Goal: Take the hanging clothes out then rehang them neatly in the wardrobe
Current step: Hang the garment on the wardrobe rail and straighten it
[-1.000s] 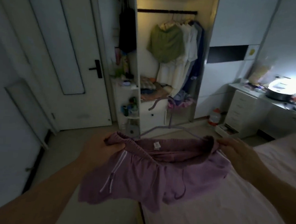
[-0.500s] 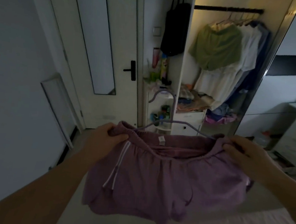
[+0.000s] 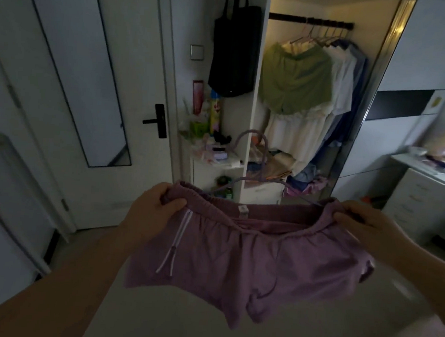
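While both hands (image 3: 155, 208) (image 3: 365, 225) pinch the shorts (image 3: 249, 257) waistband level, I see the rail (image 3: 310, 19) ahead, above.

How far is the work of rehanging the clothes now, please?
Done: green shorts and pale shirts hang on the wardrobe rail. In hand: left hand and right hand hold purple shorts on a hanger. Left: hooking it on the rail.
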